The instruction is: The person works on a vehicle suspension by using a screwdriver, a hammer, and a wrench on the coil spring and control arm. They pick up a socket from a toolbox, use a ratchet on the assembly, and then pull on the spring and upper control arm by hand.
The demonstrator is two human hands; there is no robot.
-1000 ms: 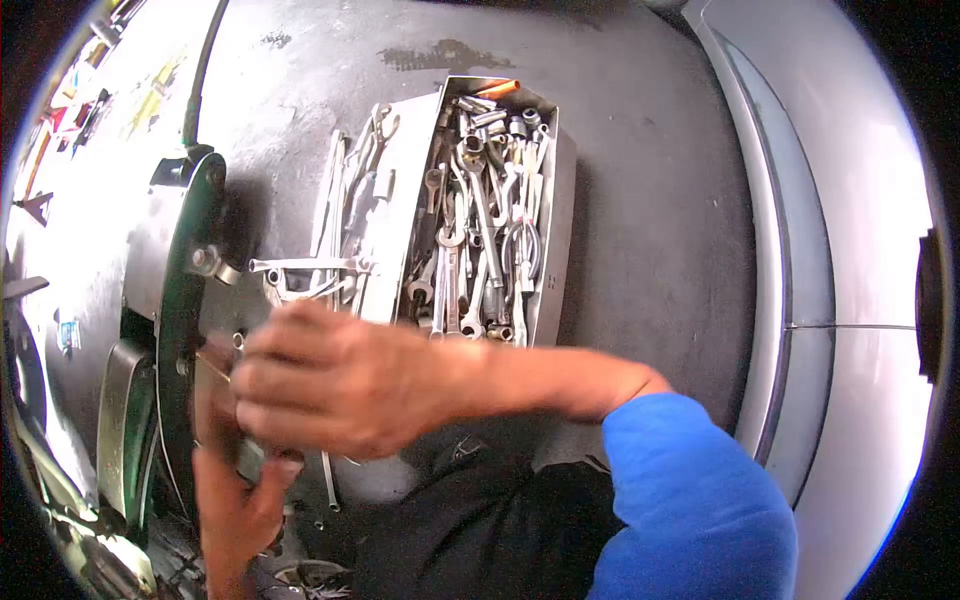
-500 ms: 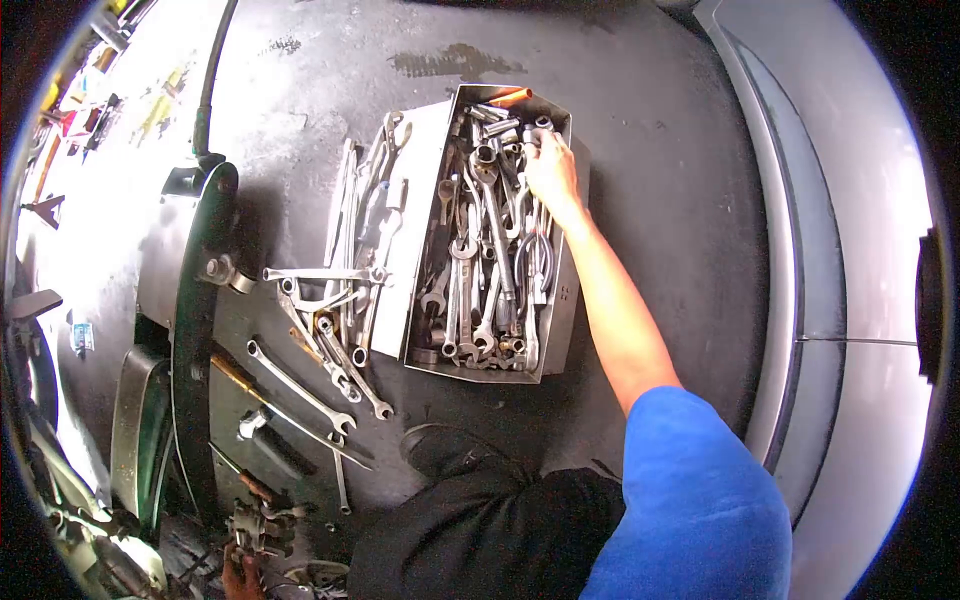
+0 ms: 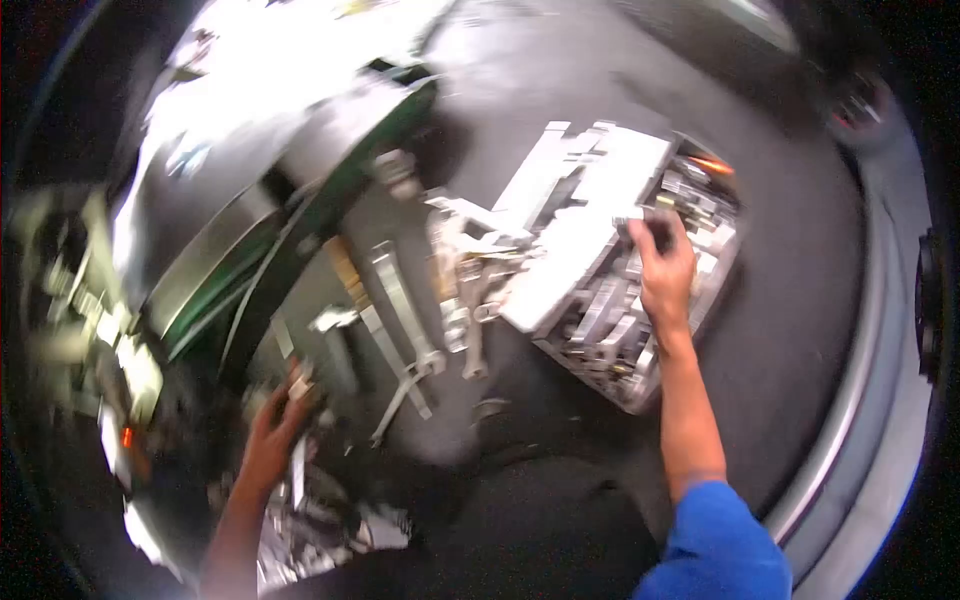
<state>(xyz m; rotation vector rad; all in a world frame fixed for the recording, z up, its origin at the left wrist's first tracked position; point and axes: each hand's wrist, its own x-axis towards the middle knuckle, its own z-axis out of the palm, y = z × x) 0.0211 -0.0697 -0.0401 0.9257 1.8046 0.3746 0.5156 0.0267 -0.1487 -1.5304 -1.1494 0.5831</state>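
Note:
My right hand [image 3: 665,270] is over the near side of the open metal toolbox [image 3: 555,345], its fingers closed on a small shiny socket [image 3: 630,212]. Wrenches and sockets fill the box beneath it, smeared by motion. At the lower left, my left hand [image 3: 272,425] has its fingers closed round a dark metal part [image 3: 262,392], whose shape is blurred. A screwdriver with a wooden handle [image 3: 345,265] and a combination wrench [image 3: 405,310] lie on the floor between my hands.
The toolbox's pale lid [image 3: 570,250] lies open with more wrenches on it. A green-edged panel [image 3: 330,200] stands at the upper left. On the right runs a silver car body [image 3: 840,440]. Metal parts [image 3: 310,545] lie by my left forearm.
My view has swung left, so the toolbox appears turned and farther right. My right hand has lifted from among the sockets with one in its fingers. More of my left hand and forearm shows.

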